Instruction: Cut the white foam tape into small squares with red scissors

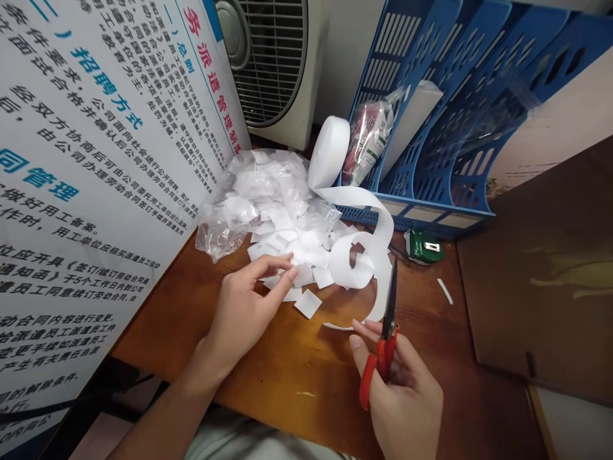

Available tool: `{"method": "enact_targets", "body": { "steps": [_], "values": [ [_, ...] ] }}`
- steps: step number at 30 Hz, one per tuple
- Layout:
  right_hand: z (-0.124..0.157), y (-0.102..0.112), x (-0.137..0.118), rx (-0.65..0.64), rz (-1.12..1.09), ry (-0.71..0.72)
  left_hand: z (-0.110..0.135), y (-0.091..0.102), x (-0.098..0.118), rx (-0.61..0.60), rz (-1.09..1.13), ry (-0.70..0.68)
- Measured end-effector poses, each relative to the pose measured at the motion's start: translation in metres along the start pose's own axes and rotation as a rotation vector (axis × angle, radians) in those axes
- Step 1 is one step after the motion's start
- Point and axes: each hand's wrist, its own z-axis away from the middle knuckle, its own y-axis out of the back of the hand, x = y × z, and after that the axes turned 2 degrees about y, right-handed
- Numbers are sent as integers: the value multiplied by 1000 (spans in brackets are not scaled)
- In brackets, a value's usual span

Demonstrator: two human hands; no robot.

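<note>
My right hand [407, 396] is closed round the red handles of a pair of scissors [385, 332], blades shut and pointing up and away. A white tape strip [378, 243] unrolls from a white roll [329, 152] and curls down to just beside the blades. My left hand [244, 306] reaches into a pile of small white cut squares [287, 230], with thumb and forefinger pinched near the edge of the pile; what they hold I cannot make out. One loose square [308, 303] lies just right of that hand.
A clear plastic bag [225, 227] lies under the pile. A printed board [96, 160] stands at left. Blue file trays [454, 115] and a fan [268, 57] are behind. A green tape measure [424, 246] sits right on the wooden desk [297, 370].
</note>
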Motion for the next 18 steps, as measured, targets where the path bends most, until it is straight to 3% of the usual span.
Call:
{"method": "enact_targets", "body": {
  "steps": [4, 13, 18],
  "values": [
    [-1, -1, 5, -14, 7, -3, -18, 2, -7, 136, -110, -124],
    [-12, 7, 8, -115, 196, 84, -24, 8, -8, 124, -168, -10],
    [-19, 6, 12, -181, 219, 117, -27, 12, -8, 134, -68, 17]
  ]
}}
